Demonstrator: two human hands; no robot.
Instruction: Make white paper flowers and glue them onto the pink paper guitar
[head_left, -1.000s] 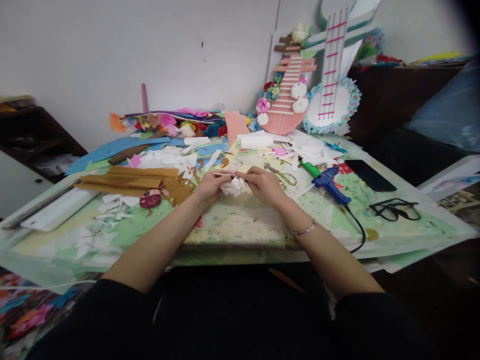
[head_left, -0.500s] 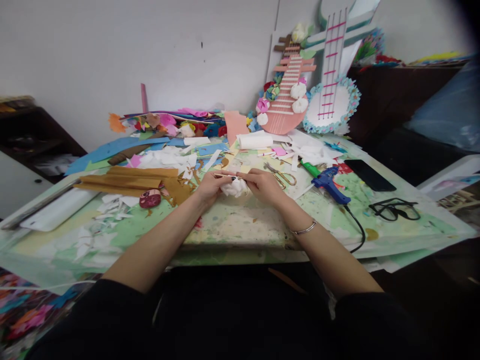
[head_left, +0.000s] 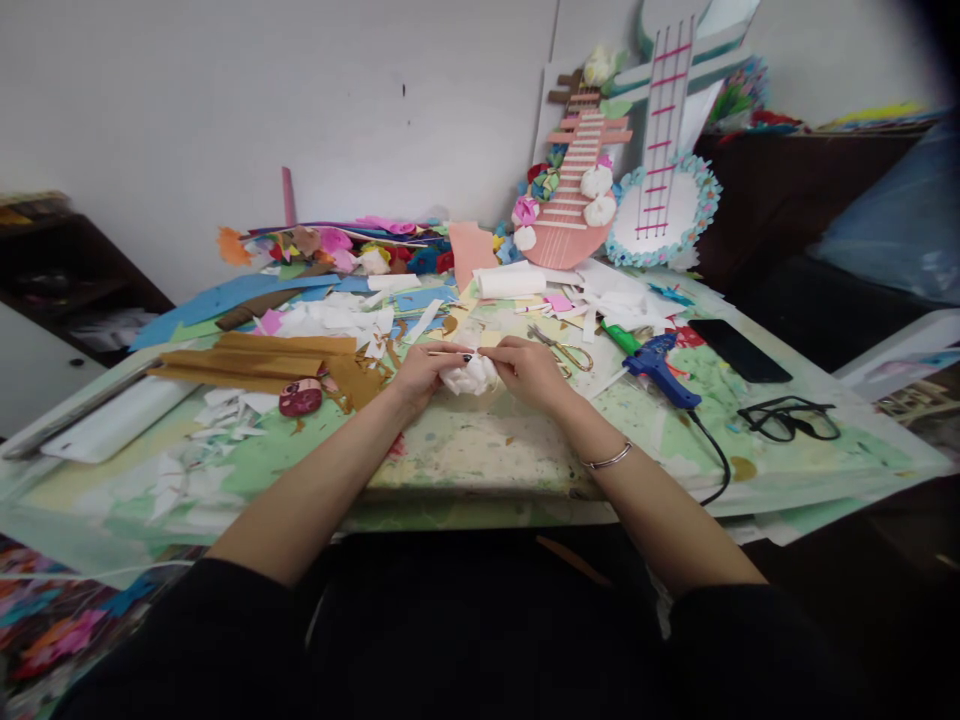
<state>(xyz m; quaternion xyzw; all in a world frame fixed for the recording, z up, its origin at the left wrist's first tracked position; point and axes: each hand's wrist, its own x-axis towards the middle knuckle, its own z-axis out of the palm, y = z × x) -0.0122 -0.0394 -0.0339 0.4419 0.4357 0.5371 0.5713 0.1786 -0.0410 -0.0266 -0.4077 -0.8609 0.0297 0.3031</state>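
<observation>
A white paper flower [head_left: 471, 377] is held between my two hands above the near middle of the table. My left hand [head_left: 424, 374] is closed on it, its thumb lying along the flower's upper edge; a thin pale stick shows by those fingers. From the other side, the fingertips of my right hand [head_left: 523, 366] pinch the flower's right edge. Just beyond my right hand lie gold-handled scissors [head_left: 564, 352], partly hidden by it. A blue glue gun [head_left: 661, 370] rests farther right, its cord hanging toward the table's front edge.
Brown crepe paper [head_left: 259, 362] and a dark red patterned object [head_left: 300, 396] lie left. White scraps [head_left: 330, 318] and a paper roll [head_left: 511, 281] are behind. A phone [head_left: 740, 350] and glasses [head_left: 789, 418] lie right. Decorated paper instruments [head_left: 574, 215] lean on the wall.
My left thumb has shifted slightly over the flower's top, and the flower has turned a little between my fingers. Both arms stay almost in place.
</observation>
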